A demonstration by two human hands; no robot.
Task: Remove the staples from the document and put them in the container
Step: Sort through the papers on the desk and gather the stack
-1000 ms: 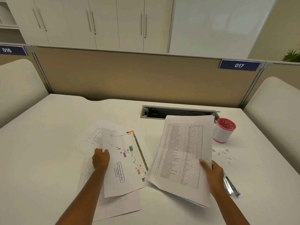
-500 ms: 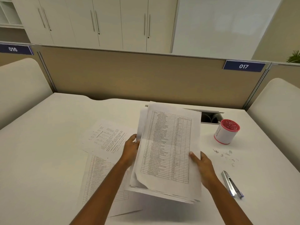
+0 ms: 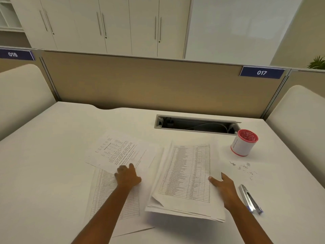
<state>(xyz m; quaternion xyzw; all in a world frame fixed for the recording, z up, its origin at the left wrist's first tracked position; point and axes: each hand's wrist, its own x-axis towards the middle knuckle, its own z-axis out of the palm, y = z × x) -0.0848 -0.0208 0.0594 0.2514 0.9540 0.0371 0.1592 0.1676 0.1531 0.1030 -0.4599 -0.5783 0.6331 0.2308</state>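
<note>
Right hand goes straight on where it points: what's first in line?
The paper stack it holds: the right hand points away and leftward across its top. Beyond the stack, the cable slot looks next, though depth is unclear.

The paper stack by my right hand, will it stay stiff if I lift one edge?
Probably floppy: the paper stack looks like many thin sheets, with a near corner curling. Sheets may slide apart, since the near edges are fanned unevenly.

Desk: white desk [image 3: 52,155], open cable slot [image 3: 197,125] at its back.
Partition: beige panel [image 3: 140,81], blue number plates [image 3: 261,72].
Behind: white cabinets [image 3: 114,23], plant [image 3: 317,63] at right.
</note>
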